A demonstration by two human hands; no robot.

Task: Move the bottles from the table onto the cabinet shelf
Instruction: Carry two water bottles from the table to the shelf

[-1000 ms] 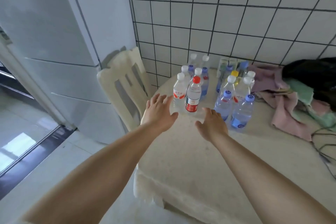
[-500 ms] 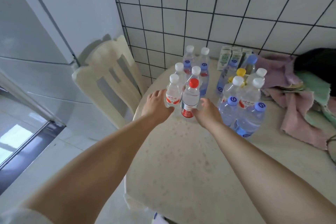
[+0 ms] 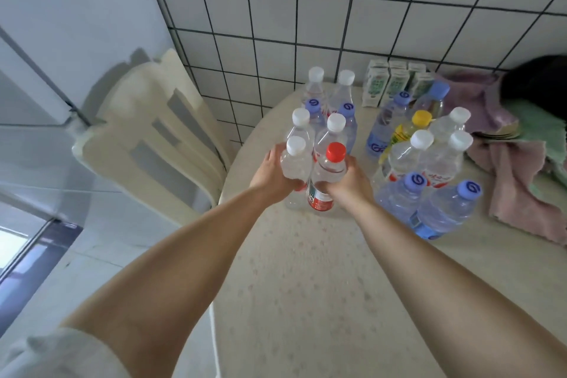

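Note:
Several clear plastic water bottles stand in two clusters on the cream table (image 3: 300, 279). My left hand (image 3: 270, 178) is wrapped around the white-capped bottle (image 3: 296, 163) at the front of the left cluster. My right hand (image 3: 349, 184) grips the red-capped bottle (image 3: 326, 175) beside it. Both bottles stand upright, touching each other, with their bases on or just above the table. Behind them are more white-capped and blue-capped bottles (image 3: 331, 129). The right cluster (image 3: 429, 181) includes a yellow-capped bottle (image 3: 411, 129). The cabinet shelf is out of view.
A cream plastic chair (image 3: 153, 138) stands left of the table against a white appliance (image 3: 61, 24). Small drink cartons (image 3: 395, 83) line the tiled wall. Pink and green cloths (image 3: 518, 175) and a dark item lie at the right.
Both hands reached forward from open above the table and closed around the two front bottles. The camera has moved closer and tilted down.

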